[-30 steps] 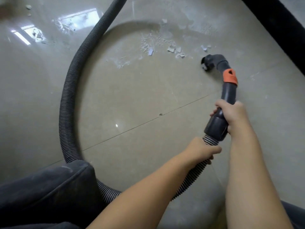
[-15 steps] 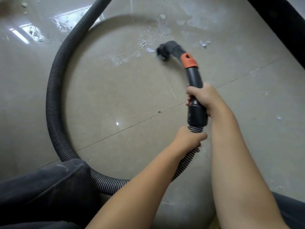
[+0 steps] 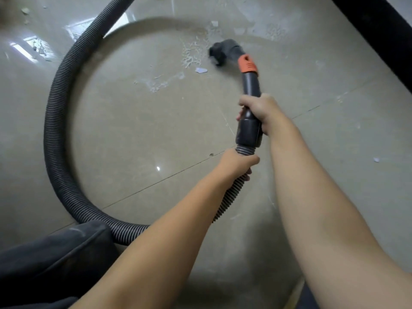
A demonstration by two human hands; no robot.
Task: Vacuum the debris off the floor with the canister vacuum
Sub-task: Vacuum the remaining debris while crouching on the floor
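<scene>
1. Now my right hand (image 3: pixel 258 109) is wrapped around the black wand (image 3: pixel 251 90), just below its orange collar (image 3: pixel 247 64), arm stretched forward.
2. Below the wand, my left hand (image 3: pixel 237 163) grips the ribbed hose (image 3: pixel 55 139) right where it joins the wand's cuff, fingers curled underneath, forearm reaching up from lower left.
3. At the wand's far end, the blurred nozzle (image 3: pixel 219 52) points down at the tiled floor (image 3: pixel 145 134).
4. Just left of the nozzle lies white debris (image 3: pixel 191 54): crumbs and one flat chip.
5. Left of the wand, the hose loops in a wide circle.
</scene>
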